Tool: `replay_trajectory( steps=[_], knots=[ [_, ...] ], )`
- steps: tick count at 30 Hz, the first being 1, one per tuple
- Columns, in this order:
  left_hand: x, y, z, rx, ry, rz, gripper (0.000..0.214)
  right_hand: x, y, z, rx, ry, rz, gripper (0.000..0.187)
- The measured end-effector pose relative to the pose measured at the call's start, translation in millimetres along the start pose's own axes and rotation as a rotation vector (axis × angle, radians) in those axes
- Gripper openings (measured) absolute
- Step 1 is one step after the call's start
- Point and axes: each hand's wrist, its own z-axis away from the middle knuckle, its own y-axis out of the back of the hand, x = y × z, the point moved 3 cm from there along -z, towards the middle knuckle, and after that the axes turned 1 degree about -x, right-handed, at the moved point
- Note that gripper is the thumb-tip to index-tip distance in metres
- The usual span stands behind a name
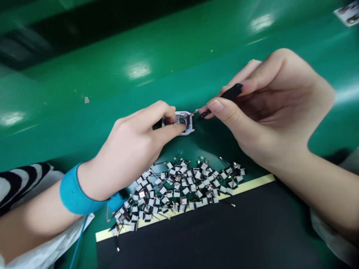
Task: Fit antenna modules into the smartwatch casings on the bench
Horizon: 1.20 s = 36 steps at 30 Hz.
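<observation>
My left hand (134,145) pinches a small white housing with a circuit board (182,121) between thumb and fingers, just above the green belt. My right hand (269,112) is closed on black tweezers (224,100), whose tip touches a thin wire at the housing's right edge. A blue wrist strap (74,192) with a blue cord circles my left wrist. Below both hands lies a pile of several small grey-and-white antenna parts with thin black leads (182,186).
The green conveyor surface (140,56) fills the upper view. A black mat (224,231) with a pale yellow edge strip (252,185) lies at the bottom. A small white tray corner (347,13) shows at the top right.
</observation>
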Motion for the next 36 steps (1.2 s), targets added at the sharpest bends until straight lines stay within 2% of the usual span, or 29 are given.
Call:
replay_trajectory(
  steps=[19,36],
  knots=[
    [1.8,-0.2,-1.8,0.048,-0.022,-0.055,0.019,-0.7,1.7,-1.2,-0.039,0.023,0.010,0.017],
    [2.7,-0.7,-0.9,0.030,0.024,-0.038,0.022,-4.9,2.4,-1.5,-0.082,0.019,0.172,0.022]
  ],
)
